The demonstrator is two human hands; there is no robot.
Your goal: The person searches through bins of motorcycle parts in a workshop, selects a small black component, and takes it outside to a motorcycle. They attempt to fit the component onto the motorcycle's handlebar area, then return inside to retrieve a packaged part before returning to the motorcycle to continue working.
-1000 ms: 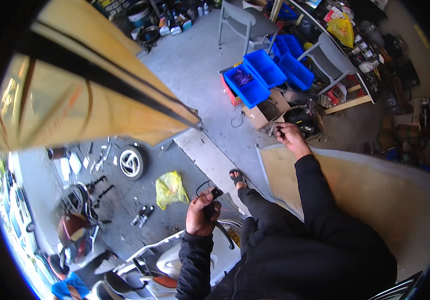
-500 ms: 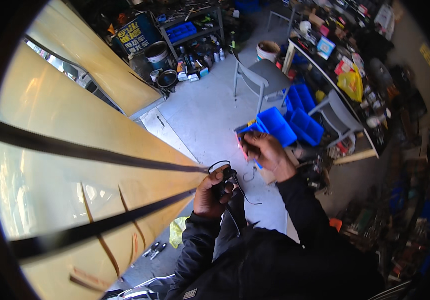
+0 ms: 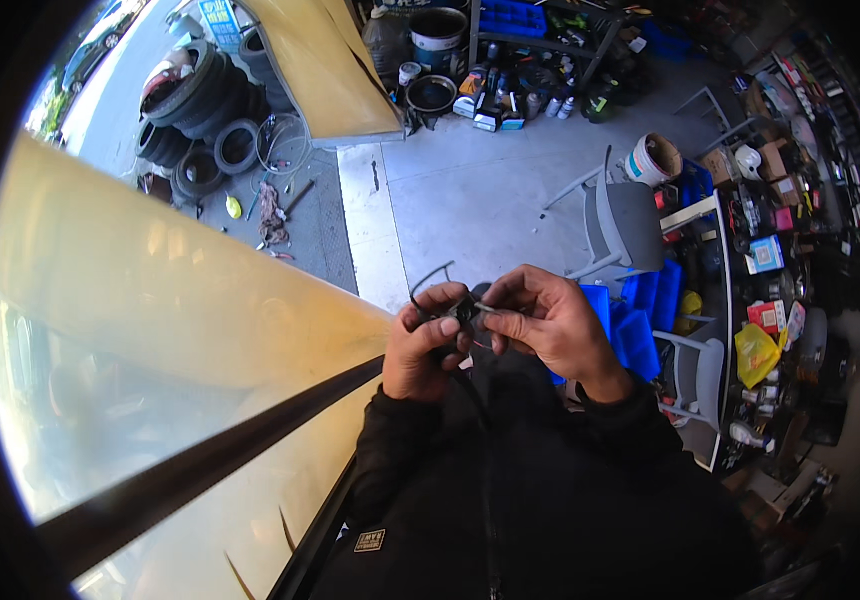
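In front of my chest, my left hand (image 3: 416, 352) is closed around a small black part (image 3: 464, 310). A thin black cable (image 3: 430, 278) loops up from that part. My right hand (image 3: 562, 330) meets it from the other side, thumb and forefinger pinched together against the part. Between those fingertips shows a thin greyish piece (image 3: 485, 308), too small to name. A bit of reddish wire seems to show just below the fingers. Both black sleeves reach up from below.
Translucent yellowish curtain strips (image 3: 200, 290) hang close on my left. Grey chairs (image 3: 615, 215), blue bins (image 3: 635, 335) and a cluttered table (image 3: 722, 300) stand to the right. Stacked tyres (image 3: 195, 95) lie outside at far left; bottles and buckets (image 3: 440, 35) line the back.
My right hand has come in from the right and now meets the black part in my left hand. The view has turned left, bringing the tyres outside into sight.
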